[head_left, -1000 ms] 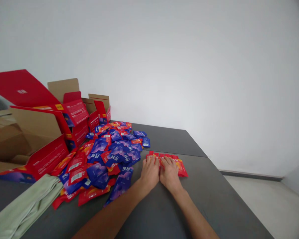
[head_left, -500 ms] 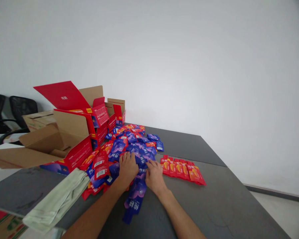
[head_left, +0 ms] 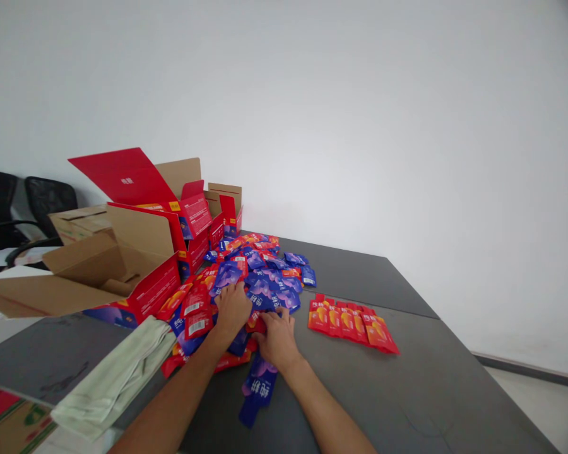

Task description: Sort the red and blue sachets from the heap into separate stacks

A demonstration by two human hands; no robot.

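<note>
My left hand [head_left: 233,310] rests on the heap of packets, its fingertips reaching over a blue packet [head_left: 226,277]. It appears to hold nothing. Beside it, my right hand [head_left: 278,339] is curled at the heap's near right side, thumb and fingers around the edge of a red packet [head_left: 256,322]. Part of that packet is hidden by the hand. Below my right hand, overlapping blue packets [head_left: 260,386] lie on the dark table. More blue packets [head_left: 269,291] with purple pictures sit just beyond both hands.
To the right lies a row of overlapping red packets [head_left: 348,321]. Open red cartons [head_left: 154,289] stand on the left behind a folded pale green cloth [head_left: 116,372]. The dark table [head_left: 360,391] reaches back to a white wall [head_left: 360,126]; black chairs [head_left: 50,202] stand far left.
My left hand has shifted slightly left on the heap. My right hand has drawn nearer and left, onto a red packet. Some blue packets under the hands have moved, exposing red ones.
</note>
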